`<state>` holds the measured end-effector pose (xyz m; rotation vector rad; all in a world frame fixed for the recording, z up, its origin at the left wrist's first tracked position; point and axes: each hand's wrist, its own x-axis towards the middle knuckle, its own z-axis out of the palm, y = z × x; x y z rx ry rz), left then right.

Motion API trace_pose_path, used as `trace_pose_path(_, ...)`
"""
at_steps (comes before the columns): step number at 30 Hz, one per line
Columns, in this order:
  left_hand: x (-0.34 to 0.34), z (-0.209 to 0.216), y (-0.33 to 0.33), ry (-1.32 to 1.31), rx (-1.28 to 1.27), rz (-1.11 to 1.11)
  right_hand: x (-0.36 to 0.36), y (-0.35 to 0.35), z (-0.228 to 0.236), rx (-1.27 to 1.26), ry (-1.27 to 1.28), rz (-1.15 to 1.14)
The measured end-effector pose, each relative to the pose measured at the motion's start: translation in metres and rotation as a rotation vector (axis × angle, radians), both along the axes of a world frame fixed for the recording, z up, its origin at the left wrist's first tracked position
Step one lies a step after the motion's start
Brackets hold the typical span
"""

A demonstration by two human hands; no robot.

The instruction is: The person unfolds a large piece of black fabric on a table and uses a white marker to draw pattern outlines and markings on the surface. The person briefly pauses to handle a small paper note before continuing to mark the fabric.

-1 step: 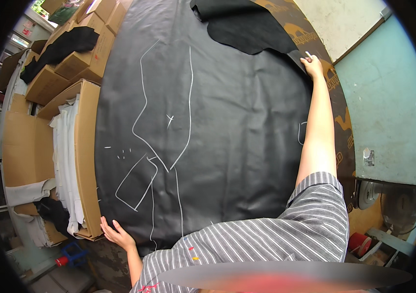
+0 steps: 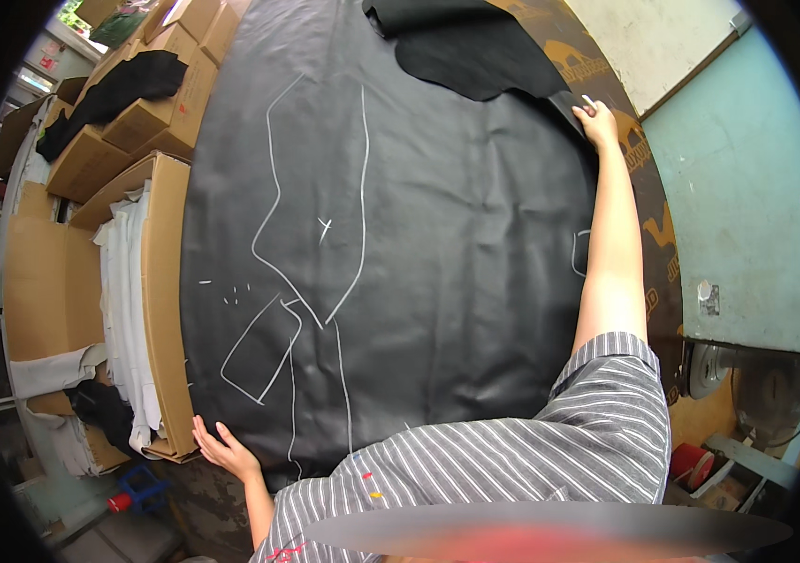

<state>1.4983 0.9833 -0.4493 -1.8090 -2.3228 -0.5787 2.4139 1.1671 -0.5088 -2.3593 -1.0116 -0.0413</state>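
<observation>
A large sheet of black leather [image 2: 447, 263] lies spread before me, marked with white outlines and short strokes. At the far right, my right hand [image 2: 597, 125] is closed at the leather's edge, with a white chalk-like stick [image 2: 588, 100] poking out of its fingers. The edge there is turned up, and a dark, matt flap [image 2: 475, 52] lies folded over at the far side. My left hand [image 2: 226, 452] rests at the near left by the sheet's edge, fingers stretched out and holding nothing.
An open cardboard box [image 2: 167, 310] with folded pale sheets [image 2: 126, 300] stands along the left side. Behind it are stacked cartons [image 2: 151, 113] with a black piece [image 2: 123, 94] on top. A brown patterned covering [image 2: 648, 188] borders the right, beside a pale blue panel [image 2: 747, 206].
</observation>
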Motion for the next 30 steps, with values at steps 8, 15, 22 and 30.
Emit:
trace_pose_path(8,-0.009,-0.003,0.010,0.002,0.019,-0.094,-0.138,0.002,0.117,0.140,-0.835,0.206)
trace_pose_path(15,0.000,-0.005,0.021,-0.014,0.020,-0.123,-0.116,-0.012,0.167,0.228,-0.866,0.225)
trace_pose_path(22,-0.009,-0.008,0.016,0.002,0.019,-0.143,0.077,-0.098,0.138,0.140,-0.749,-0.192)
trace_pose_path(30,-0.007,-0.003,0.021,0.042,-0.018,-0.165,0.013,-0.175,0.068,0.066,-0.477,-0.660)
